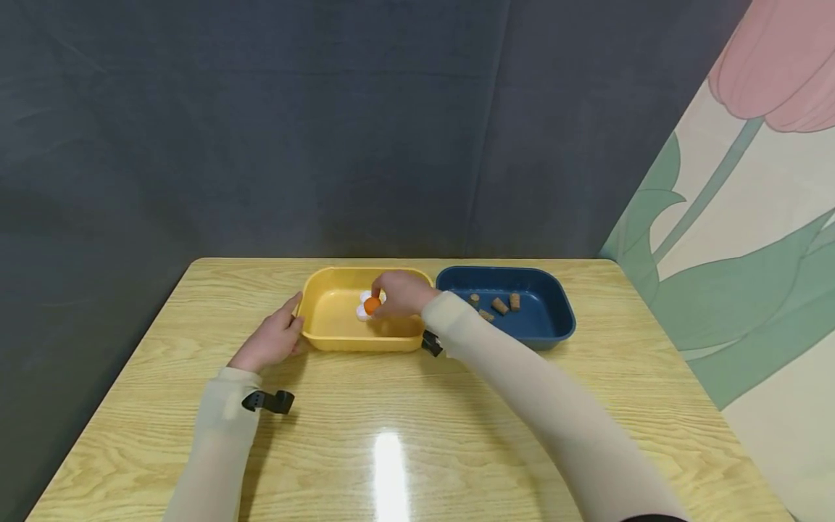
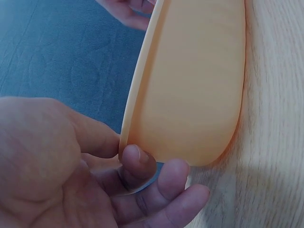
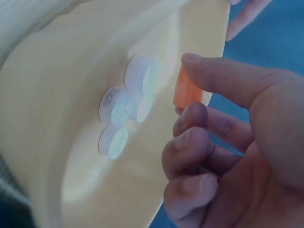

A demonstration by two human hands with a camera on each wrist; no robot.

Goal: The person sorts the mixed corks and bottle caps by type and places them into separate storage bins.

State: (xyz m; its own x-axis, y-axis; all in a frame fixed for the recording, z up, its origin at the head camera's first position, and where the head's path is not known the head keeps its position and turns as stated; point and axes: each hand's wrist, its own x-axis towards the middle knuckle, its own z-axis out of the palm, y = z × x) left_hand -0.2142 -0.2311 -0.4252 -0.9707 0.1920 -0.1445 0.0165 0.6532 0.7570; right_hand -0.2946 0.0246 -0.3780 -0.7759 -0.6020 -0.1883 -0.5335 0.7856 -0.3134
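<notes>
A yellow plastic tray [image 1: 365, 344] stands on the table in the head view. My left hand [image 1: 270, 339] grips its left end; in the left wrist view thumb and index finger pinch the rim [image 2: 137, 66], while the other fingers curl loosely below. Over the tray, my right hand [image 1: 403, 293] pinches an orange bottle cap [image 3: 187, 90] between thumb and fingers. Several white bottle caps [image 3: 114, 107] lie grouped on the tray's floor, seen close up in the right wrist view. From the head camera, the right hand partly covers them.
Just right of the yellow tray is a dark blue tray [image 1: 538, 335] with several corks [image 1: 500, 306] in it. Both sit near the far edge of the wooden table [image 1: 326, 428]. A dark cloth [image 1: 326, 130] hangs behind, and a flower-patterned surface [image 1: 737, 304] is at the right.
</notes>
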